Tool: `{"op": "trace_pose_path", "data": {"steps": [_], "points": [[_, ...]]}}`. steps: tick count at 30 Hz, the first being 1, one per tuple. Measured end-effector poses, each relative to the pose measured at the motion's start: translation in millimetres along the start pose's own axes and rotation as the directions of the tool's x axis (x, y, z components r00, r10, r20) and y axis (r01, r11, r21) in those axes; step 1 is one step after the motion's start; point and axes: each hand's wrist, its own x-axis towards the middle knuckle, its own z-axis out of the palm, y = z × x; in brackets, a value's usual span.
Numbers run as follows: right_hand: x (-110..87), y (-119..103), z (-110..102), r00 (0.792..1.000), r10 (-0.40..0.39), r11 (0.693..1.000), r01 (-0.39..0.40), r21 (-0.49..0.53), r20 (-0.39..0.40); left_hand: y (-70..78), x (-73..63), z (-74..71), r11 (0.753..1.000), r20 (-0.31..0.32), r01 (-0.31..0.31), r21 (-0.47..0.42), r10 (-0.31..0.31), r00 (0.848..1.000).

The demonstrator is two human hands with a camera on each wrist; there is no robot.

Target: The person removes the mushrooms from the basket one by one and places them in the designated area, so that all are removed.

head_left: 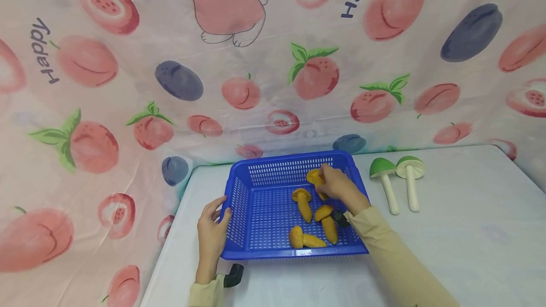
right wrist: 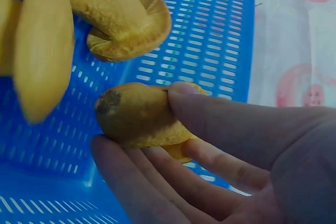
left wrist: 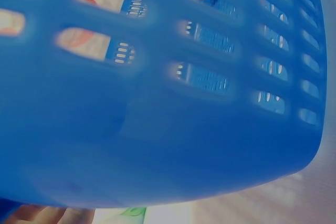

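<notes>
To the left of the left hand, and also beyond both hands, there was a pale pink cloth [head_left: 141, 243] printed with fruits. The left hand [head_left: 211, 236] gripped the left rim of the blue basket [head_left: 273, 253], with its thumb upon the rim. In the left wrist view the perforated wall stood in the way and hid most of the inside.

Between the hands, the basket contained four yellow mushrooms, counting the grasped one. The nearest mushroom [head_left: 308, 239] had its cap toward the left hand and its stem rightward, so its long axis ran across. The middle mushroom [head_left: 304, 204], left of the right hand, had its cap away from the person and its stem nearer, slightly to the right.

The right hand [head_left: 339, 186] held the grasped mushroom [head_left: 315, 177] between thumb and fingers, in the far right part of the basket. Its cap pointed far and left, its stem nearer and rightward. Below this hand lay the last mushroom [head_left: 328, 225], cap far, stem near. The right sleeve [head_left: 396, 255] covered part of the right rim.

To the right of the right hand, two green-capped mushrooms [head_left: 388, 188] lay side by side on the white desk [head_left: 469, 231], stems toward the person.
</notes>
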Motion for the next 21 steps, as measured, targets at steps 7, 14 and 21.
{"op": "trace_pose_path", "data": {"steps": [7, 14, 21], "points": [[-10.2, 0.2, -6.4, 0.996, -0.076, 0.997, 0.077, 0.021, -0.046, -1.3, 0.0, 0.6, 1.000, 0.000, 0.009, 0.009, -0.009, 1.000], [-21.5, 1.4, -11.7, 0.990, -0.115, 0.992, 0.118, 0.037, -0.086, -1.1, 0.1, 0.7, 1.000, -0.002, 0.009, 0.000, -0.009, 1.000], [-33.5, 7.0, -16.4, 0.976, -0.175, 0.982, 0.183, 0.052, -0.130, -2.3, 0.4, 0.8, 1.000, 0.006, 0.018, 0.003, -0.018, 1.000]]}}
